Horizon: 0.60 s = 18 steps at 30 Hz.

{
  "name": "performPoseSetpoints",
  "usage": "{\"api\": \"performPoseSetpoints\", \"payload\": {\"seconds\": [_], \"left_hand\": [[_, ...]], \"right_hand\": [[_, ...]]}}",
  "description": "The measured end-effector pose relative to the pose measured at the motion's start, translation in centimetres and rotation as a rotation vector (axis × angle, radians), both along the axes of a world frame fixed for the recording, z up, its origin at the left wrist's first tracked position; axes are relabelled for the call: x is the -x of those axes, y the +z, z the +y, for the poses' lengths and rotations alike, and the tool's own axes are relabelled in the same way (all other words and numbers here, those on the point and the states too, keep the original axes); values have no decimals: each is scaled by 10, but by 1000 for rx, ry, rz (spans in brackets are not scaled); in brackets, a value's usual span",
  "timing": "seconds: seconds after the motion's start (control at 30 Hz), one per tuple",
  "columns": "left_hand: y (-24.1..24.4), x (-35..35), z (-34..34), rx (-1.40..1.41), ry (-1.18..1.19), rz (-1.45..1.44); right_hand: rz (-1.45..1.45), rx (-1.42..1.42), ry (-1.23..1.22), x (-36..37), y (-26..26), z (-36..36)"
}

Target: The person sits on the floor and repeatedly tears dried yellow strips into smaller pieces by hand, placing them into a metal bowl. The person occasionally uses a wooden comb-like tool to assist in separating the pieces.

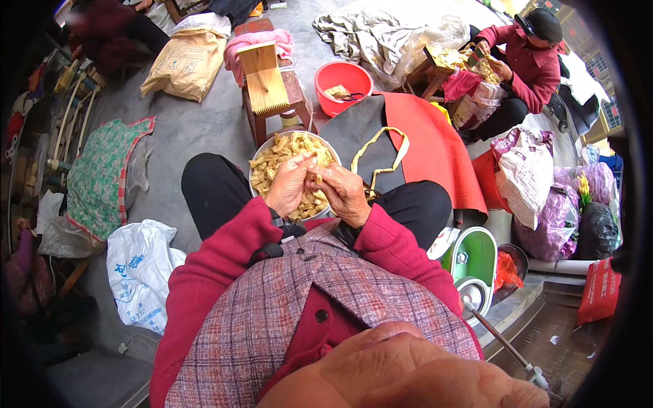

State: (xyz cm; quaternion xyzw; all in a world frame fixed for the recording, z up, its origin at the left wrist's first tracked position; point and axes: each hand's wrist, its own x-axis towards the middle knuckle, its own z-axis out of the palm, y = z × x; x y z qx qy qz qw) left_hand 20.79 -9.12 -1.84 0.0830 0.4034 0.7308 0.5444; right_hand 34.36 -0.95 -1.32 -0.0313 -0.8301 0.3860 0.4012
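A round, light-rimmed basin (334,153) full of short, pale yellow folded strips (275,153) stands between my knees. My left hand (288,186) and my right hand (344,191) meet above it, fingertips together. Between them they pinch a small pale yellow strip (319,179), mostly hidden by the fingers. Beyond the basin, a wooden bench (255,115) carries a pink towel (280,41) and an upright wooden board fixture with a comb-like edge (268,94). A yellow fabric band (357,158) lies in a loop on the dark and red sheet to the right.
A red basin (321,76) holds some pale pieces and a dark-handled tool. A co-worker (535,66) sits at the upper right, another person (109,35) at the upper left. Sacks (189,61), a white bag (140,270), a green floral cloth (99,173) and a red sheet (433,143) lie around.
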Motion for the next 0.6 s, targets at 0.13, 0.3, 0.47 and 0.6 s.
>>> {"api": "performPoseSetpoints", "payload": {"seconds": [0.13, 0.3, 0.47, 0.6], "left_hand": [[-7, -2, -2, -42, -148, 171], [-11, -4, -2, 32, -140, 417], [-3, -7, 0, -15, -158, 402], [3, -5, -3, 51, -158, 310]], "right_hand": [[-29, 37, -98, 2, 0, -1], [38, 128, -228, 7, 0, -5], [15, 40, -287, 6, -1, 0], [-43, -126, -270, 2, -1, 5]]}}
